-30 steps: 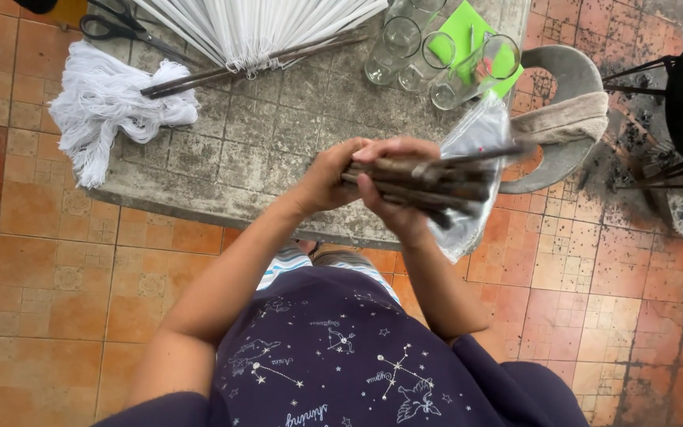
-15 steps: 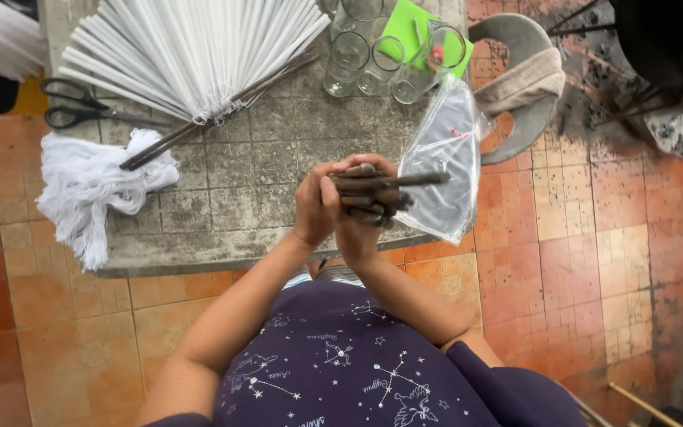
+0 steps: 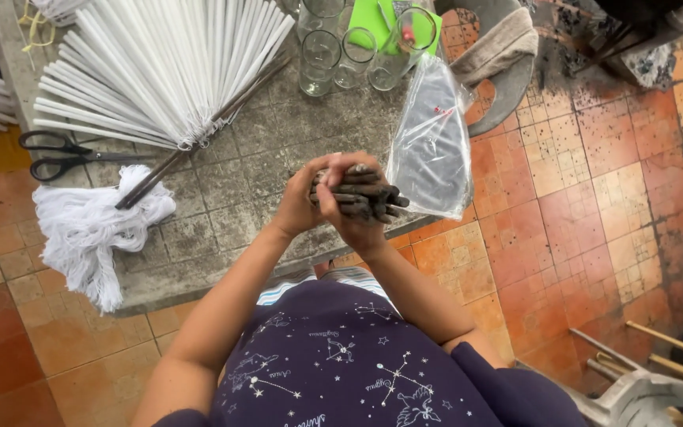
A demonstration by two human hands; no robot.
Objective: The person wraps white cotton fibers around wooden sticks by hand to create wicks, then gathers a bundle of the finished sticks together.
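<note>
A bundle of dark sticks (image 3: 367, 198) is clasped between both my hands above the near edge of the grey stone table (image 3: 223, 198). My left hand (image 3: 298, 204) wraps the bundle's left end. My right hand (image 3: 351, 215) closes around its middle, and the stick tips poke out to the right. Just right of the hands lies a clear plastic bag (image 3: 432, 146) with dark contents, hanging partly over the table edge.
A fan of white rods (image 3: 160, 67) bound to dark sticks lies at the table's back left. Black scissors (image 3: 61, 154) and a hank of white thread (image 3: 88, 229) sit left. Several empty glasses (image 3: 333, 51) and a green sheet (image 3: 389, 16) stand behind. Orange tiled floor surrounds.
The view has shifted, so the table sits lower in frame. My hands have drawn the stick bundle in shorter and closer together; less of it sticks out to the right.
</note>
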